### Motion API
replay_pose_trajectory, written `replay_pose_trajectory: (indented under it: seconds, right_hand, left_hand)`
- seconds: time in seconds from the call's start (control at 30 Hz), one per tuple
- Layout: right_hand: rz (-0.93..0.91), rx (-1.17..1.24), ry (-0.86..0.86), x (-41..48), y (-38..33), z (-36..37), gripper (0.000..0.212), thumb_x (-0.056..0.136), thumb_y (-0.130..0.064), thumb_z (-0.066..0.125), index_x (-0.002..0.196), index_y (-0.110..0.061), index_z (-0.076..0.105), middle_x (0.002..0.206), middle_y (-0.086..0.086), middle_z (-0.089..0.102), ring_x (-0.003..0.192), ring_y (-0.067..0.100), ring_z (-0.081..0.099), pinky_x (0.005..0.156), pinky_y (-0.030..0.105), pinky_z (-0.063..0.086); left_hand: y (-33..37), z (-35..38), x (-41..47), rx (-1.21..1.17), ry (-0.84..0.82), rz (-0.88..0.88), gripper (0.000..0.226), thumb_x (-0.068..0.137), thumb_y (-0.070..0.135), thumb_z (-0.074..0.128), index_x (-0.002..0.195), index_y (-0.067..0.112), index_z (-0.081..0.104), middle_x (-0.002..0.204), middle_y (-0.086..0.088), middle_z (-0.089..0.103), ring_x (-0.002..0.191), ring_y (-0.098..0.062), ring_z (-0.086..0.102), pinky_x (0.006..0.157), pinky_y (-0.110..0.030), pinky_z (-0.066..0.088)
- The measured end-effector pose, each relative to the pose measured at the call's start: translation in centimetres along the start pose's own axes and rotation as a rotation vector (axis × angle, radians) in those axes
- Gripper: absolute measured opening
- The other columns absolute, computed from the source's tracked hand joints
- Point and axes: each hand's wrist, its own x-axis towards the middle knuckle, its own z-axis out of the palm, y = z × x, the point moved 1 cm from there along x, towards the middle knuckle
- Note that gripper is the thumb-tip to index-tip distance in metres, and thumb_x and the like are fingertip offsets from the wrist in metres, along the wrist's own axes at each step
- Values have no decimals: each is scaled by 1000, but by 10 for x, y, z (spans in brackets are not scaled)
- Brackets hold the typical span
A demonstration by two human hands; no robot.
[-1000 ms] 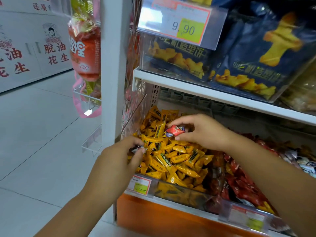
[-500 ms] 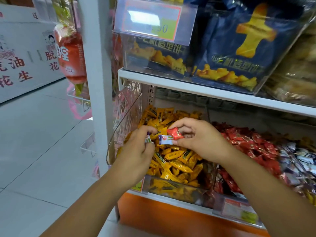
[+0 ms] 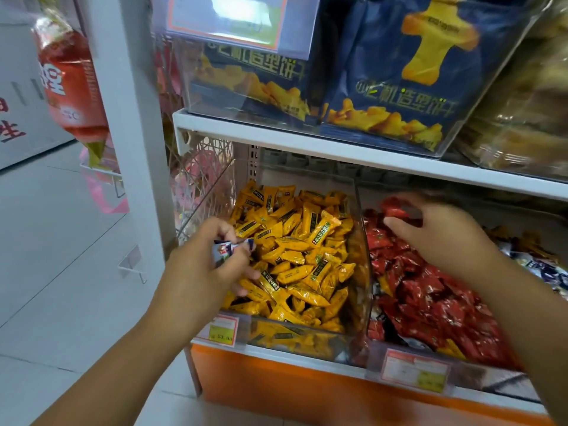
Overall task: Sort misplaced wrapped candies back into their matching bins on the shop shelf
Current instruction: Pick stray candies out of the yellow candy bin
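Observation:
A clear bin (image 3: 362, 273) on the lower shelf is full of yellow wrapped candies (image 3: 302, 256). The bin to its right holds red wrapped candies (image 3: 430, 302). My left hand (image 3: 199, 272) hovers at the yellow bin's left edge and pinches a blue-and-white wrapped candy (image 3: 230, 249). Over the back of the red bin, my right hand (image 3: 445, 238) is blurred, with a red wrapped candy (image 3: 395, 209) between thumb and fingertips. Blue-and-white candies (image 3: 544, 269) fill a third bin at the far right.
The shelf board above (image 3: 338, 146) overhangs the bins and carries clear boxes of dark blue biscuit bags (image 3: 399, 87). A white upright post (image 3: 132, 118) stands left of the bins, with a red hanging packet (image 3: 69, 84) beside it. Price tags (image 3: 219, 329) sit on the bin fronts.
My right hand has carried the red candy from over the yellow bin rightward to the red bin. My left hand stays at the yellow bin, now holding the blue-and-white candy alone.

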Motion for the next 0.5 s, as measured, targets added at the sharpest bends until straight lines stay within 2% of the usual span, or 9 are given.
replay_pose_trajectory:
  seconds: [0.07, 0.13, 0.17, 0.2, 0.27, 0.4, 0.5]
  right_hand:
    - [84, -97, -111, 1, 27, 7, 51, 90, -55, 50, 135, -32, 48, 118, 1, 63, 105, 21, 58, 86, 31, 46]
    - [73, -133, -221, -2, 46, 25, 71, 80, -78, 34, 144, -49, 27, 147, 1, 43, 132, 28, 43, 109, 44, 34]
    - [69, -157, -251, -1, 50, 34, 72, 76, -82, 25, 144, -57, 15, 156, -2, 30, 139, 31, 32, 114, 50, 24]
    - [79, -186, -265, 1, 51, 42, 69, 77, -80, 19, 142, -61, 8, 160, -4, 19, 143, 32, 23, 116, 54, 17]
    - [101, -233, -252, 12, 49, 52, 61, 84, -75, 16, 142, -62, 4, 162, -6, 9, 146, 34, 15, 116, 58, 10]
    - [175, -261, -286, 28, 45, 58, 61, 90, -71, 16, 147, -54, 3, 162, -6, 0, 147, 35, 1, 115, 61, 4]
    - [223, -254, -365, 34, 45, 51, 71, 85, -78, 21, 148, -51, 3, 162, -4, -2, 148, 35, 0, 117, 59, 3]
  left_hand:
    - [-4, -4, -4, -113, 18, -51, 18, 94, 12, 56, 82, 23, 46, 84, 2, 70, 71, -20, 73, 63, -48, 59]
    - [-7, -6, -7, -155, 7, -70, 16, 93, 7, 55, 86, 21, 48, 92, 8, 68, 78, -21, 73, 65, -47, 59]
    - [-8, -7, -7, -156, -7, -66, 15, 93, 6, 54, 89, 20, 50, 97, 8, 67, 79, -22, 73, 64, -46, 59]
    - [-9, -8, -8, -143, -18, -61, 13, 93, 6, 54, 93, 19, 52, 101, 5, 67, 78, -22, 73, 63, -44, 59]
    - [-11, -9, -9, -107, -17, -51, 15, 93, 6, 53, 97, 20, 54, 104, 0, 65, 75, -22, 72, 60, -42, 59]
    - [-10, -9, -10, -45, -1, -46, 21, 92, 5, 53, 96, 25, 55, 100, 5, 66, 69, -20, 70, 57, -35, 59]
    - [-8, -9, -12, 8, 11, -33, 19, 92, 9, 55, 93, 28, 56, 91, 13, 64, 64, -14, 67, 58, -30, 59]
